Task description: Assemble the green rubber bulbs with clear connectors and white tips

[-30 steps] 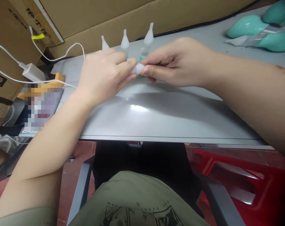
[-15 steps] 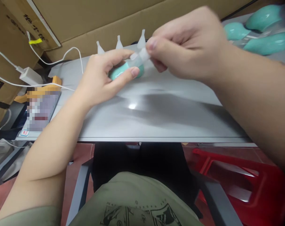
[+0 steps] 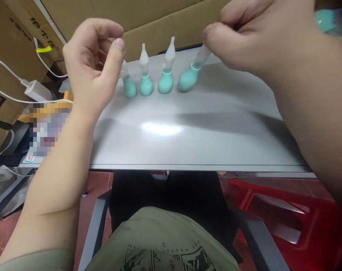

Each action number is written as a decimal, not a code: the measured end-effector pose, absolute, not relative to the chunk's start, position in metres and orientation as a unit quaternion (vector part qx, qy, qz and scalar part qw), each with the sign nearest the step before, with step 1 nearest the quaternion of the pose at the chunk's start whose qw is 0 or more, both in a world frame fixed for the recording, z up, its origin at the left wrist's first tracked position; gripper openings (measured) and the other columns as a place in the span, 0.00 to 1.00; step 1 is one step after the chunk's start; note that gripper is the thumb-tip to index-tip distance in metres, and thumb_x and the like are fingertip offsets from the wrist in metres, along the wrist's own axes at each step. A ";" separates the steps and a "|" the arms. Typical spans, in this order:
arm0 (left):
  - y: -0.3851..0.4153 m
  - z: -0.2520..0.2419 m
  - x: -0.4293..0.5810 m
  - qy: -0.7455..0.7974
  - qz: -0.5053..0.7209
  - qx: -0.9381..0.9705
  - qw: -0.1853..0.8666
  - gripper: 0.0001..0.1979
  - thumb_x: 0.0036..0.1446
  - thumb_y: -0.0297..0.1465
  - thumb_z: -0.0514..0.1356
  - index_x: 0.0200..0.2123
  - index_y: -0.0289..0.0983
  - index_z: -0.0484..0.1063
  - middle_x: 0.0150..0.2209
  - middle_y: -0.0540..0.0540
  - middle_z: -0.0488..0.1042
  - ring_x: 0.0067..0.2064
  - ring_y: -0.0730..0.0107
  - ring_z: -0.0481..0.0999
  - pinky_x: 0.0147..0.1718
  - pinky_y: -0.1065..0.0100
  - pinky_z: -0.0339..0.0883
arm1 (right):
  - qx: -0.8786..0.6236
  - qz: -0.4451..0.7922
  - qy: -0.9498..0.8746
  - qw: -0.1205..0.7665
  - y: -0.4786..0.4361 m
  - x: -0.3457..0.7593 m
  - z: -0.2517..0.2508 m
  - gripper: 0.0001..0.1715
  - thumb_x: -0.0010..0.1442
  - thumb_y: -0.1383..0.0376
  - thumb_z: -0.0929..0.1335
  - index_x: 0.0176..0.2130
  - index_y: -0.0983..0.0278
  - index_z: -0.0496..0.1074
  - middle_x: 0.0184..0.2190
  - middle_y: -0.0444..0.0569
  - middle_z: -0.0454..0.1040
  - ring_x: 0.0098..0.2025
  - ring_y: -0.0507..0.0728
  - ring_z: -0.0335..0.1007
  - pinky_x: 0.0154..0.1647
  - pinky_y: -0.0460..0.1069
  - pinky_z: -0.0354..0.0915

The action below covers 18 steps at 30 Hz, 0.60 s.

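Note:
My right hand (image 3: 244, 34) grips the clear tip end of a teal bulb aspirator (image 3: 188, 78), whose bulb hangs tilted at or just above the tabletop; its tip is hidden in the fingers. To its left, three more aspirators stand in a row: one at the left (image 3: 129, 86), one in the middle (image 3: 145, 85) and one at the right (image 3: 165, 82), each a teal bulb under a clear tube and whitish nozzle. My left hand (image 3: 94, 60) is raised beside the leftmost one, fingers curled but apart from the thumb, with nothing in them. It partly covers that nozzle.
A grey table (image 3: 148, 146) lies under the aspirators, with cardboard (image 3: 137, 19) behind. More teal bulbs (image 3: 325, 20) show at the far right. A white charger (image 3: 38, 90) with cables and a blurred phone-like object (image 3: 48, 131) lie left. A red stool (image 3: 323, 222) stands below right.
My left hand has let go of the aspirator and moved up and left. My right hand has carried it to the right, beside the row.

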<state>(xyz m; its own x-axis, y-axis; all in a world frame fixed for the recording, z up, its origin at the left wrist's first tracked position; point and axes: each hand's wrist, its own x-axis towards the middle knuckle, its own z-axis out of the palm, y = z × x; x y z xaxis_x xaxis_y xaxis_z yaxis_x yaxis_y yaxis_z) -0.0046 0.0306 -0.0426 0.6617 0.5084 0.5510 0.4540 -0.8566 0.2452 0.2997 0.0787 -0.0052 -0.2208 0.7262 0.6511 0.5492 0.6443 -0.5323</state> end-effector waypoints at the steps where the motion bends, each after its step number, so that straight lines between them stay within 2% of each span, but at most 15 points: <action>1: 0.036 -0.042 -0.009 0.257 0.312 0.914 0.045 0.45 0.67 0.79 0.61 0.67 0.52 0.78 0.44 0.50 0.84 0.67 0.54 0.76 0.52 0.49 0.74 | -0.417 0.055 -0.795 0.438 0.082 0.299 -0.005 0.36 0.55 0.87 0.73 0.15 0.68 0.49 0.15 0.37 0.37 0.28 0.46 0.35 0.26 0.53 0.31; 3: 0.051 -0.040 -0.020 0.248 0.320 0.913 0.040 0.43 0.68 0.78 0.61 0.66 0.53 0.77 0.43 0.51 0.82 0.65 0.56 0.76 0.49 0.49 0.73 | -0.433 0.019 -0.812 0.391 0.089 0.297 -0.006 0.34 0.56 0.86 0.74 0.16 0.66 0.53 0.14 0.35 0.41 0.26 0.45 0.37 0.28 0.51 0.38; 5: 0.071 -0.039 -0.034 0.263 0.352 0.898 0.032 0.39 0.72 0.75 0.60 0.65 0.53 0.76 0.44 0.52 0.81 0.59 0.61 0.77 0.45 0.51 0.72 | -0.454 0.032 -0.800 0.390 0.096 0.295 -0.009 0.32 0.56 0.86 0.76 0.17 0.66 0.58 0.12 0.32 0.47 0.24 0.44 0.41 0.30 0.50 0.46; 8: 0.094 -0.040 -0.049 0.309 0.526 0.792 0.014 0.31 0.74 0.71 0.65 0.55 0.52 0.79 0.43 0.58 0.80 0.39 0.75 0.72 0.33 0.57 0.66 | -0.478 0.038 -0.785 0.393 0.102 0.296 -0.013 0.33 0.56 0.86 0.78 0.16 0.66 0.62 0.10 0.32 0.49 0.21 0.44 0.42 0.30 0.52 0.46; 9: 0.099 -0.041 -0.051 0.330 0.531 0.780 0.014 0.31 0.73 0.70 0.67 0.54 0.51 0.79 0.42 0.58 0.80 0.37 0.76 0.70 0.31 0.57 0.65 | -0.482 0.043 -0.782 0.394 0.103 0.297 -0.014 0.34 0.56 0.85 0.79 0.15 0.65 0.61 0.10 0.32 0.48 0.21 0.44 0.40 0.29 0.53 0.45; 12: 0.106 -0.046 -0.055 0.367 0.541 0.757 0.010 0.38 0.71 0.76 0.62 0.54 0.48 0.77 0.43 0.57 0.80 0.35 0.76 0.65 0.30 0.56 0.63 | -0.490 0.052 -0.769 0.407 0.102 0.301 -0.014 0.37 0.58 0.83 0.79 0.14 0.65 0.58 0.10 0.34 0.45 0.20 0.45 0.38 0.27 0.55 0.42; 15: 0.110 -0.049 -0.059 0.396 0.515 0.760 0.022 0.41 0.69 0.79 0.61 0.56 0.48 0.73 0.43 0.60 0.79 0.35 0.77 0.62 0.30 0.56 0.63 | -0.481 0.048 -0.748 0.455 0.100 0.305 -0.012 0.39 0.67 0.80 0.76 0.15 0.65 0.55 0.12 0.37 0.40 0.22 0.45 0.36 0.30 0.57 0.39; 18: 0.118 -0.050 -0.067 0.435 0.497 0.750 0.031 0.46 0.65 0.83 0.56 0.59 0.49 0.68 0.45 0.60 0.78 0.37 0.76 0.62 0.31 0.57 0.63 | -0.438 0.106 -0.727 0.519 0.098 0.308 -0.013 0.42 0.76 0.75 0.73 0.18 0.65 0.50 0.15 0.40 0.43 0.24 0.45 0.35 0.33 0.59 0.36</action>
